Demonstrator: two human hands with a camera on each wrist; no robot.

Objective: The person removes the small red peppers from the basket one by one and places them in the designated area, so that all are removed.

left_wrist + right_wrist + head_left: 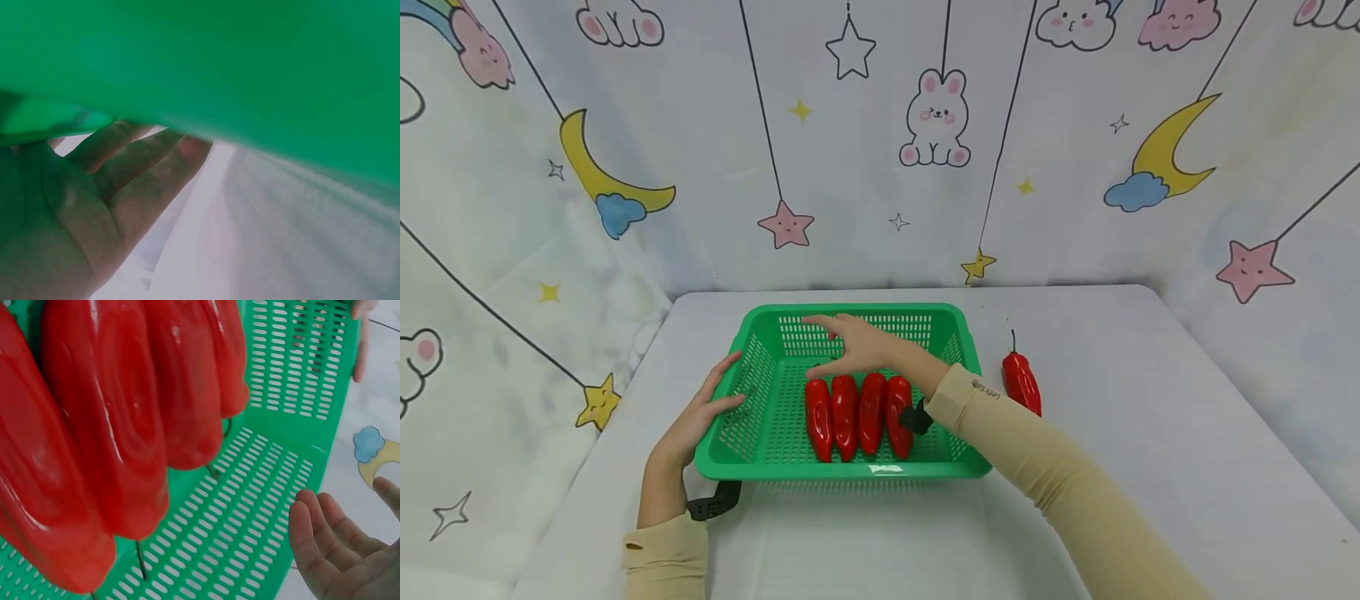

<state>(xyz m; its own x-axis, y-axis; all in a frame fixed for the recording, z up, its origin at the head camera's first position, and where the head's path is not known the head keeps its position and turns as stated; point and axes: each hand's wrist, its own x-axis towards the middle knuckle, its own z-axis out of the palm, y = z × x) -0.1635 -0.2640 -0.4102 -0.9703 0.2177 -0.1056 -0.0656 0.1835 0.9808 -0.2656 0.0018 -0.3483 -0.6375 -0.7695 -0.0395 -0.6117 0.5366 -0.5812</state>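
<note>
View of your two hands at a green basket, which stands on a white table. Your left hand (698, 414) rests at the near-left of the green basket (842, 472), its thumb and fingers parted and fairly straight against the rim; from the left wrist, several fingers extend beneath the basket's edge. Your right hand (863, 345) is spread above the basket's interior, thumb and fingers wide apart, with its palm bare in the right wrist view. Four glossy red peppers (872, 414) lie in a row on the basket floor, just nearer to you than your right hand and well to the right of your left hand; they lie side by side, their thin dark stems directed away from you. The black wrist camera (916, 417) on your right arm partly covers the rightmost of the four. A single red pepper (1021, 383) lies outside the basket, to the right of your right hand and beyond its forearm, on the white table (1150, 400); its stem also points away from you, and its lower end meets the edge of your beige right sleeve (1037, 454).
</note>
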